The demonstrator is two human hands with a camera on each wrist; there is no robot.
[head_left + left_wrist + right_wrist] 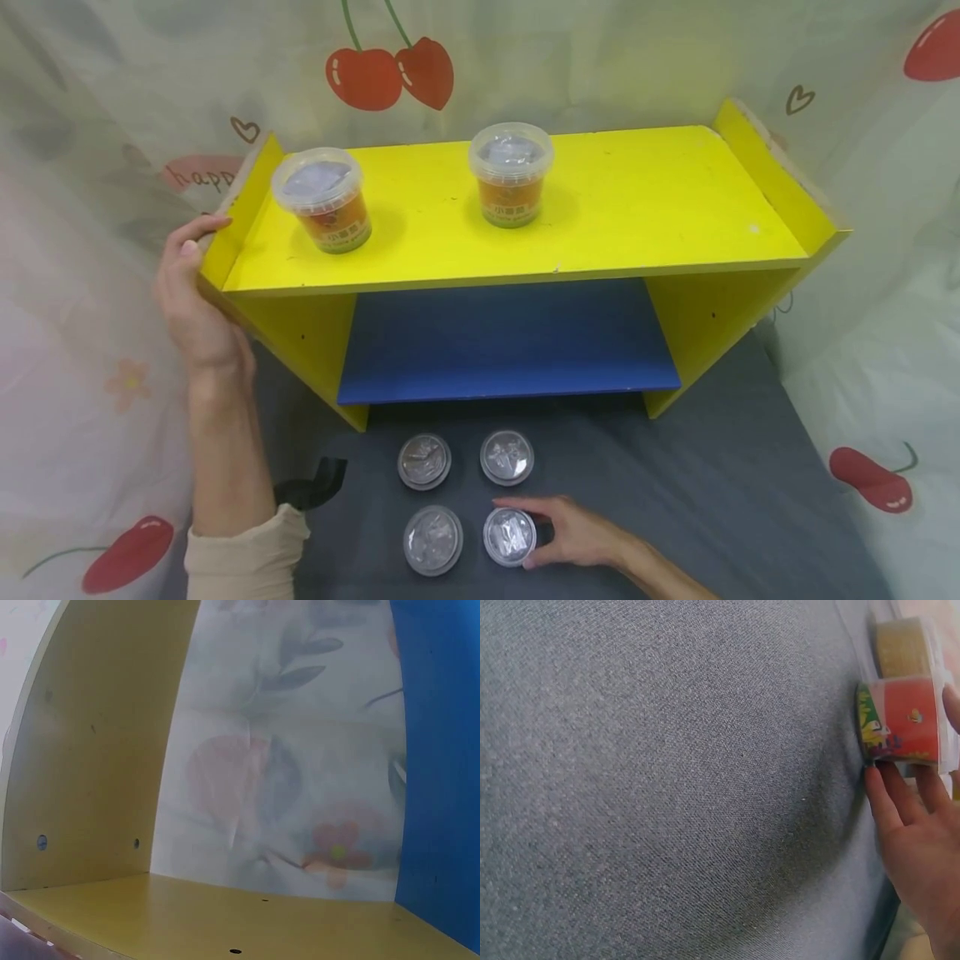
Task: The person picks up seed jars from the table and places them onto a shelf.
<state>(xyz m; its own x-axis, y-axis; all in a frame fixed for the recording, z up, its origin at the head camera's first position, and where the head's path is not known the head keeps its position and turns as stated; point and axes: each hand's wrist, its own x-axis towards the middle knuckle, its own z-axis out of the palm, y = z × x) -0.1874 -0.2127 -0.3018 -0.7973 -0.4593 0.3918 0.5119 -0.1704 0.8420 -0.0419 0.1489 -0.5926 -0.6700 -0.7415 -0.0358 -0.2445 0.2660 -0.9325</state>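
At the left end of a yellow shelf unit, my left hand grips the edge of the side panel. The left wrist view looks into the unit, and that hand's hold is out of sight there. My right hand has its thumb and fingers around a small clear-lidded plastic tub standing on the dark grey cloth. From the right wrist, this tub shows a red label with a cartoon print, and the fingers lie against its side.
Three similar lidded tubs, one a tub beside the held one, stand on the cloth. Two orange-labelled tubs, left and middle, sit on the yellow top. Below is a blue shelf board. A printed curtain hangs behind.
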